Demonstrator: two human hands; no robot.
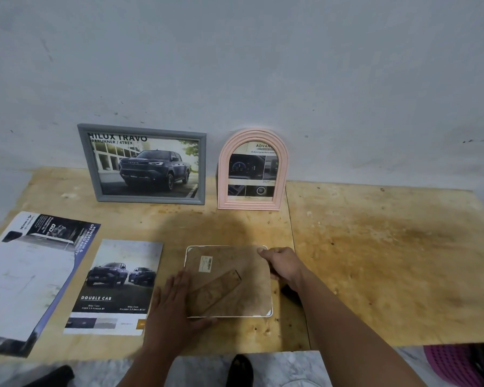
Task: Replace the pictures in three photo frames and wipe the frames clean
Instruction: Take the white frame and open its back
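**Right side's wide open, left is paper city**

Bare plywood table (389, 247) stretches right of the face-down frame (228, 280). Leftward, two brochures (115, 286) lie flat. At the back, the grey frame (143, 164) and pink arched frame (253, 170) lean on the wall, a narrow gap between them.

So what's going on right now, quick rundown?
Left hand flat on the face-down frame; right hand grips its right edge. Backing still on. Nothing in the way; loose prints lie left.
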